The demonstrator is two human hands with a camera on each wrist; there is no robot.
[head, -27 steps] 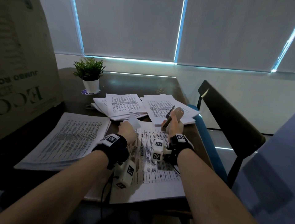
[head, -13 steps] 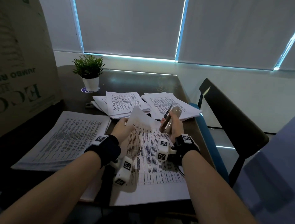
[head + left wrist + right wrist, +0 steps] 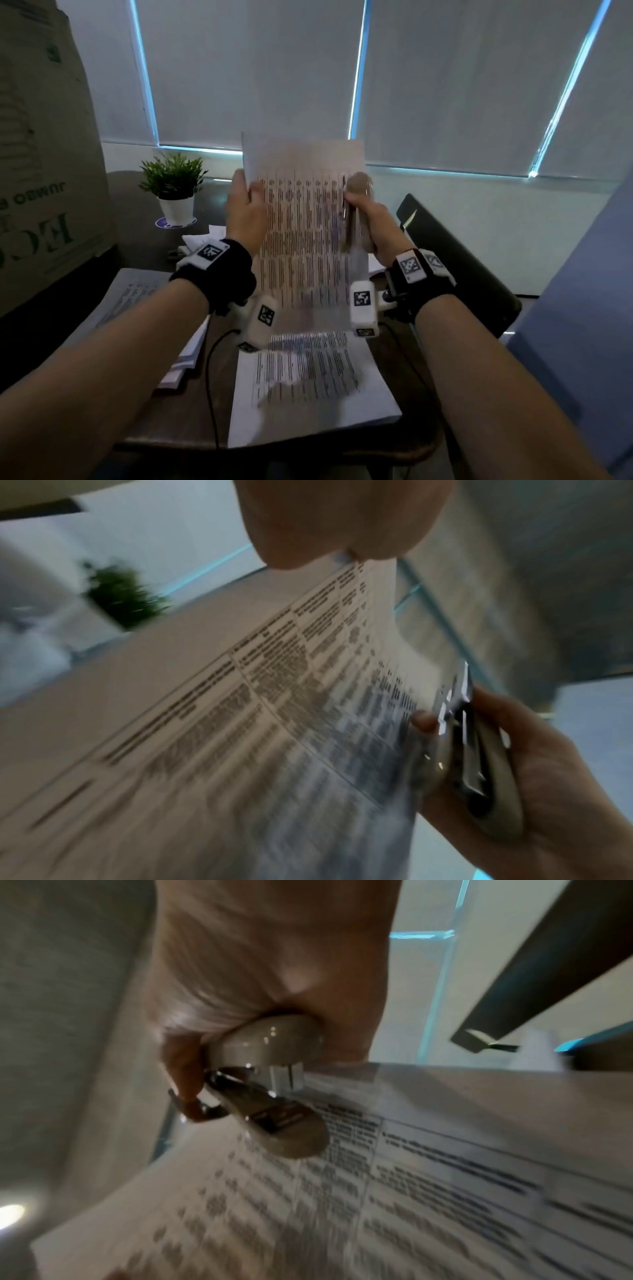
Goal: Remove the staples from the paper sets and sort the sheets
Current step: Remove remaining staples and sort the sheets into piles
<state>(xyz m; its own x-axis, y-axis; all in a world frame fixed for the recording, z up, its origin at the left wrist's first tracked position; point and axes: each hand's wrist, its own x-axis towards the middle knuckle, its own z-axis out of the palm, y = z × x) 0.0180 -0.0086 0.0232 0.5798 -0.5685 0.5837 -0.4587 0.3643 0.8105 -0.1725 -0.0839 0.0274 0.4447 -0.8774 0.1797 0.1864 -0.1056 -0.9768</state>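
A printed sheet [image 3: 305,240] stands upright in the air in front of me, blurred by motion. My left hand [image 3: 247,205] pinches its left edge, thumb on the printed side. My right hand [image 3: 363,214] grips a beige staple remover [image 3: 356,219] with metal jaws against the sheet's right edge. The left wrist view shows the sheet [image 3: 274,723], my thumb [image 3: 342,520] and the staple remover [image 3: 474,764] in the right hand [image 3: 534,783]. In the right wrist view the staple remover [image 3: 274,1096] lies over the sheet [image 3: 377,1204]. More printed pages [image 3: 308,380] lie flat on the table below.
A thick paper stack [image 3: 126,301] lies at the left. Other stacks [image 3: 198,240] sit further back, mostly hidden. A potted plant [image 3: 173,186] stands at the back left beside a large cardboard box [image 3: 41,171]. A dark chair [image 3: 455,260] is at the right table edge.
The sheet has come off the pile and risen upright between both hands. Both hands moved up, and the right hand with the staple remover now meets the sheet's right edge.
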